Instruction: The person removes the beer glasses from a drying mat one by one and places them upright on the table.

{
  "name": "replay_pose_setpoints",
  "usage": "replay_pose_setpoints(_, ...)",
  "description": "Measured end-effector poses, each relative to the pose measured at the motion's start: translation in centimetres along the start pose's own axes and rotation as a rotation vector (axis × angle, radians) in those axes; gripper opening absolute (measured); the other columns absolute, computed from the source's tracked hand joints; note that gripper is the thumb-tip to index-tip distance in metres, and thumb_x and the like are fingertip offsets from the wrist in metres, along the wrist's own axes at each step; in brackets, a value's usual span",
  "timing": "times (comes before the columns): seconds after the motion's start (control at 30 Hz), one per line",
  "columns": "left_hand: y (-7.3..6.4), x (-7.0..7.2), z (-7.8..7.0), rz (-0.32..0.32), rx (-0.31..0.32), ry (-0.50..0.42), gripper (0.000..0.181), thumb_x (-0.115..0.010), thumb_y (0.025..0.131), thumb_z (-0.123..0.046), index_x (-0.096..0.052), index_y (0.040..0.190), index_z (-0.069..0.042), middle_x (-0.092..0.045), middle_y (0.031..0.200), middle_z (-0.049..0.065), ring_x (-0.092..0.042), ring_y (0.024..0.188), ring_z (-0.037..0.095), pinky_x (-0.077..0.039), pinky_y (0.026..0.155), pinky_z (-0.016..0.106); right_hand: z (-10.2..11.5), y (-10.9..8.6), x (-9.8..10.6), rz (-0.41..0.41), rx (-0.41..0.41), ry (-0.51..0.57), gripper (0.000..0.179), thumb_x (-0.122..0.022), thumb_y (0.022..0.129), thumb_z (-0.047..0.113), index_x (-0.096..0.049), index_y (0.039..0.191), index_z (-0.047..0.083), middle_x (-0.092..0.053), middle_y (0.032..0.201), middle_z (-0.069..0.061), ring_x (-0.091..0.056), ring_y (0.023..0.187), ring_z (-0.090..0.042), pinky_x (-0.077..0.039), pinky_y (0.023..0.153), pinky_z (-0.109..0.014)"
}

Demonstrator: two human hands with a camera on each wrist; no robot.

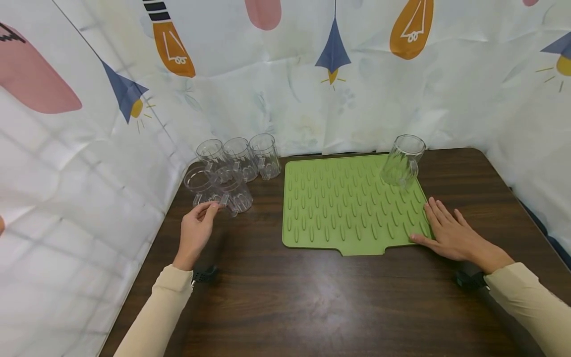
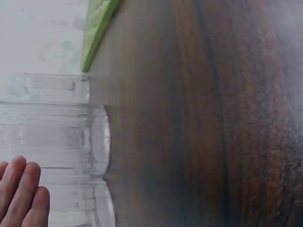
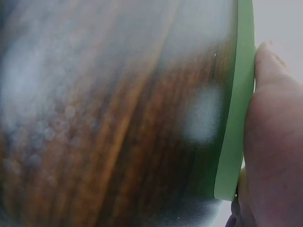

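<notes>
My left hand is at the front of a group of clear glass mugs, its thumb and fingertips pinching the handle of the front right mug. That mug stands on the table. In the left wrist view, the fingers lie in front of the glass, and the thumb's contact is hidden. My right hand rests with spread, straight fingers on the near right corner of a green ribbed drying mat. The right wrist view has the mat's edge beside this hand. One more glass mug stands on the mat's far right part.
Other glass mugs stand close together behind and beside the left hand, including a back right mug and a front left mug. The dark wooden table meets a patterned white curtain at the back and left.
</notes>
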State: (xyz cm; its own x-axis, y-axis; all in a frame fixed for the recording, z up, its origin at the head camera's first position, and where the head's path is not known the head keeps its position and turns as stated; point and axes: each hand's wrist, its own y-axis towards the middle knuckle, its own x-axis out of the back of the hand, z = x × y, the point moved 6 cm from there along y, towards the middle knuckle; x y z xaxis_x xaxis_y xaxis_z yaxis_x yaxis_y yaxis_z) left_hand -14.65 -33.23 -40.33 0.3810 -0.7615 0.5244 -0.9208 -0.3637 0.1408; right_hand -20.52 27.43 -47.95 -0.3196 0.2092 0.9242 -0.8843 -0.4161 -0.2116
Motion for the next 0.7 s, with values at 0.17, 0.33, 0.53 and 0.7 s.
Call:
replay_pose_setpoints(0.17, -0.1, 0.8, -1.2, -0.050, -0.033, -0.008, 0.040, -0.058, 0.106, -0.037, -0.070, 0.127, -0.006, -0.075, 0.124, 0.017, -0.068, 0.101, -0.007, -0.048, 0.087, 0.003, -0.2, -0.1, 0.1, -0.004, -0.002, -0.015, 0.108, -0.049, 0.101, 0.066, 0.001, 0.163, -0.007, 0.010, 0.170, -0.033, 0.002, 0.158, -0.053, -0.004, 0.118, -0.080)
replay_pose_setpoints(0.33, 0.1, 1.3, -2.5, -0.089, -0.083, -0.058, 0.034, -0.059, 0.106, -0.032, -0.071, 0.125, -0.006, -0.076, 0.122, 0.017, -0.072, 0.104, -0.002, -0.050, 0.087, 0.003, -0.2, -0.2, 0.2, -0.003, -0.006, -0.012, 0.108, -0.050, 0.101, 0.067, 0.000, 0.163, -0.007, 0.010, 0.170, -0.033, 0.002, 0.158, -0.053, -0.004, 0.118, -0.080)
replay_pose_setpoints(0.53, 0.3, 1.3, -4.6, -0.098, -0.146, -0.082, 0.032, -0.060, 0.106, -0.030, -0.071, 0.126, -0.008, -0.076, 0.122, 0.015, -0.068, 0.101, -0.009, -0.050, 0.087, 0.004, -0.1, -0.1, 0.1, 0.002, -0.009, -0.011, 0.108, -0.049, 0.101, 0.068, 0.000, 0.163, -0.007, 0.010, 0.170, -0.032, 0.003, 0.159, -0.052, -0.002, 0.118, -0.080)
replay_pose_setpoints(0.7, 0.5, 0.1, -6.7, -0.058, -0.212, -0.113, 0.036, -0.059, 0.106, -0.033, -0.070, 0.125, -0.004, -0.075, 0.120, 0.016, -0.068, 0.105, -0.007, -0.051, 0.094, 0.007, -0.1, -0.1, 0.1, 0.000, -0.010, -0.009, 0.108, -0.049, 0.100, 0.068, -0.001, 0.163, -0.006, 0.009, 0.171, -0.031, 0.003, 0.159, -0.051, -0.001, 0.119, -0.080)
